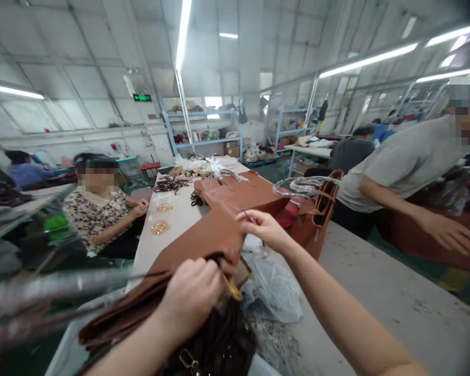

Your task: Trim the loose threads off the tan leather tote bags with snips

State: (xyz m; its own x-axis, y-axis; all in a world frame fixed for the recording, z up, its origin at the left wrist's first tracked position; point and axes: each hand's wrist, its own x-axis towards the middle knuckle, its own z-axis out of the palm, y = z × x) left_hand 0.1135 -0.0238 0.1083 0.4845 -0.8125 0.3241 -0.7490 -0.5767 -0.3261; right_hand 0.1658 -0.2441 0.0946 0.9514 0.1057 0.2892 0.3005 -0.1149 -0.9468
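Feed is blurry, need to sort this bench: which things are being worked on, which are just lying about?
In hand:
left hand gripping brown leather bag
right hand pinching thin thread or tool, unclear

Lying about:
clear plastic bag
gold rings
standing brown handbag

Matt brown leather bag (pixel 203 240); crinkly clear plastic wrap (pixel 272 290); shiny gold metal rings (pixel 161 227), seemingly; scuffed pale tabletop (pixel 376 292).

Person in leopard-print top (pixel 97 214) seated at left, gold rings (pixel 161 226) on long white table (pixel 376 297), brown bag w/ handles (pixel 321 209), blue shelving (pixel 203 130) at back, co-worker in grey tee (pixel 399 162) leaning in at right, green exit sign (pixel 142 97)
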